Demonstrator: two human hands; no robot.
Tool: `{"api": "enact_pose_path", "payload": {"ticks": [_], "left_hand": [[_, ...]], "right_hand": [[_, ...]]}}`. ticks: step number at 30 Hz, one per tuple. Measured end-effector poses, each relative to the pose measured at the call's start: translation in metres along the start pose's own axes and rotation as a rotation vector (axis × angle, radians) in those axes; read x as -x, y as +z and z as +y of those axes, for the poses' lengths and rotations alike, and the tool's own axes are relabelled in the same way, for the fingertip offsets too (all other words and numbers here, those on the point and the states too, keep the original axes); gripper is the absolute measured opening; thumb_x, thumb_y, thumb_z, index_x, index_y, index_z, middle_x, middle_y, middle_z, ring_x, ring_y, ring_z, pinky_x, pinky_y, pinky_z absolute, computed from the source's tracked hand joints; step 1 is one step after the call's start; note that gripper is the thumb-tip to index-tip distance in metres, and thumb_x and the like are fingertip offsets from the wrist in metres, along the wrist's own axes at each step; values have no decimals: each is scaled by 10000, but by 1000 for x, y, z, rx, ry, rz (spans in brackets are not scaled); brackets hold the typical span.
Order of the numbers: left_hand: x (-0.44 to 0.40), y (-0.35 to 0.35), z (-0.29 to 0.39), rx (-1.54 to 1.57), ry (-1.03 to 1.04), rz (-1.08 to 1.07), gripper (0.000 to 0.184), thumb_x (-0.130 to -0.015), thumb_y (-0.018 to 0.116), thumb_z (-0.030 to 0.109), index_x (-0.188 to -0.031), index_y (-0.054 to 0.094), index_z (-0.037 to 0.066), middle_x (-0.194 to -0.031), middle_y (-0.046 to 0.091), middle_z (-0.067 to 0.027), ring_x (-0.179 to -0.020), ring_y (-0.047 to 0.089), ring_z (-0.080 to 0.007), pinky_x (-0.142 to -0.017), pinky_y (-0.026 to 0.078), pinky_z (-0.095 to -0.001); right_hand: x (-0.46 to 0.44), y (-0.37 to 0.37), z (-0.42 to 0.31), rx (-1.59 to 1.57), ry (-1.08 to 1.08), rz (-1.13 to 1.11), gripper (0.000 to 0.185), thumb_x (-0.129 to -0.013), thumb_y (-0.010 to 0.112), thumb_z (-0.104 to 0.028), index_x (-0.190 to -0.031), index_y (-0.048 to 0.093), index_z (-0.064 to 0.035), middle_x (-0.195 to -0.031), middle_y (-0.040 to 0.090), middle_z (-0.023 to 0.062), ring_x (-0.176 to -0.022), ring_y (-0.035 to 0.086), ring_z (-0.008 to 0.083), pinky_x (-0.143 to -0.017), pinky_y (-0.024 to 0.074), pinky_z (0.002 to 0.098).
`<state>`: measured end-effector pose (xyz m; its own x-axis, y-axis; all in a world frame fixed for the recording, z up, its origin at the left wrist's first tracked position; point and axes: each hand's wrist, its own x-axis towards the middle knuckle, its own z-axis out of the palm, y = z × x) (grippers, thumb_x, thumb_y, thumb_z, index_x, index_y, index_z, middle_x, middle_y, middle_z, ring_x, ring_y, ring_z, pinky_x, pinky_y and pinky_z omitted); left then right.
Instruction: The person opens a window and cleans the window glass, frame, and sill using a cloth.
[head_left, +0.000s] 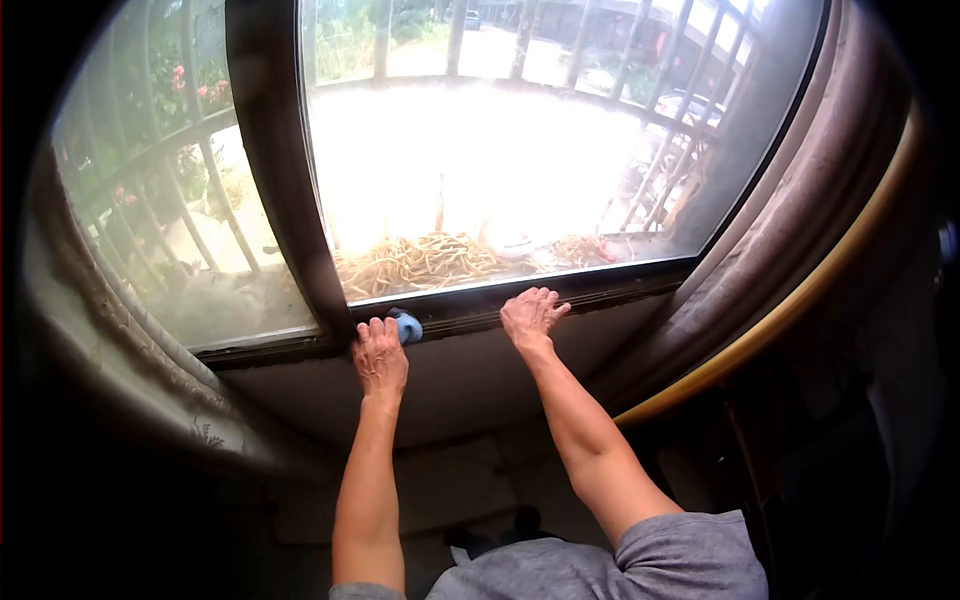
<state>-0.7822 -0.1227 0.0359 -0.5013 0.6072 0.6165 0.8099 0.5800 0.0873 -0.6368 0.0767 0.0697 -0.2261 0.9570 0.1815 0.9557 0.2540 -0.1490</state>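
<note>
A blue cloth [406,327] is bunched at the dark window track [460,318], near the foot of the upright frame bar [290,170]. My left hand [379,355] is closed on the cloth's left side, its fingers bent over the track. Farther right, my right hand [532,315] rests on the edge of the track with its fingers apart and nothing held in it. Beyond the glass, a heap of thin, pale brown root-like pieces [430,262] lies on the outer ledge.
Metal bars [525,40] stand outside the window. Curtains hang on both sides, a pale one [130,350] at the left and a greyish one [770,230] at the right. A curved yellow edge [780,325] runs beside the right curtain.
</note>
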Motion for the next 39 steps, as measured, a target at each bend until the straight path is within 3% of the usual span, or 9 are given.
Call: {"api": "enact_pose_path", "payload": {"ticks": [5,11,16,19,22,29,32,36,39], "left_hand": [[3,-1,-9,51,52,-27,211,-812,559,91,-1022,582,84,-971,538,-96,-982,528,-293,-770,477,-416],[4,3,-8,19,36,-26,260,-818,565,100,-1076,589,89,-1003,553,-84,-1004,530,-280,-774,474,-405],[6,4,-9,19,45,-40,286,-825,568,102,-1110,595,89,-1023,560,-77,-1022,531,-272,-782,476,-397],[6,1,-12,40,39,-63,282,-831,559,103,-1111,591,97,-1025,558,-78,-1019,534,-270,-786,479,-401],[3,-2,-10,119,-9,-103,298,-825,545,61,-1119,593,87,-1040,568,-93,-1024,540,-294,-819,489,-422],[49,-34,2,612,-317,260,476,-748,575,-97,-1207,573,30,-1137,590,-158,-1094,541,-361,-963,460,-439],[95,-36,-8,741,-526,235,422,-794,553,-86,-1207,560,0,-1117,590,-179,-1066,549,-388,-923,460,-455],[111,-41,-3,793,-620,173,379,-830,527,-70,-1201,566,-4,-1112,595,-180,-1067,566,-378,-932,460,-446],[107,-43,4,805,-570,151,355,-845,550,-45,-1197,576,-6,-1115,603,-185,-1049,590,-379,-901,484,-429]], "right_hand": [[26,2,-20,-150,-358,-8,380,-943,490,-343,-983,693,-24,-1028,652,166,-1071,567,324,-929,439,487],[20,31,2,23,-375,339,336,-927,540,-316,-892,690,-18,-972,636,146,-997,574,302,-916,419,459],[67,18,-79,-29,-512,196,323,-925,542,-316,-916,687,-28,-954,639,157,-967,590,310,-891,443,454],[49,14,-53,-305,-520,87,277,-934,529,-266,-928,685,-36,-924,645,160,-926,616,323,-854,484,454],[36,23,-22,-224,-491,318,226,-910,535,-203,-891,679,-30,-897,649,152,-908,625,325,-831,504,443],[83,40,-103,-150,-556,318,159,-852,565,-173,-839,665,-50,-903,633,125,-916,595,289,-800,489,403],[64,39,-83,-626,-654,186,125,-870,564,-92,-947,655,-52,-939,635,129,-934,599,292,-773,499,419],[93,20,-101,-560,-878,451,209,-843,621,-114,-1050,639,-130,-1001,628,39,-930,594,247,-774,455,400],[104,21,-129,-570,-1159,378,204,-854,646,-229,-1038,648,-141,-980,605,9,-986,555,212,-828,408,404]]}}
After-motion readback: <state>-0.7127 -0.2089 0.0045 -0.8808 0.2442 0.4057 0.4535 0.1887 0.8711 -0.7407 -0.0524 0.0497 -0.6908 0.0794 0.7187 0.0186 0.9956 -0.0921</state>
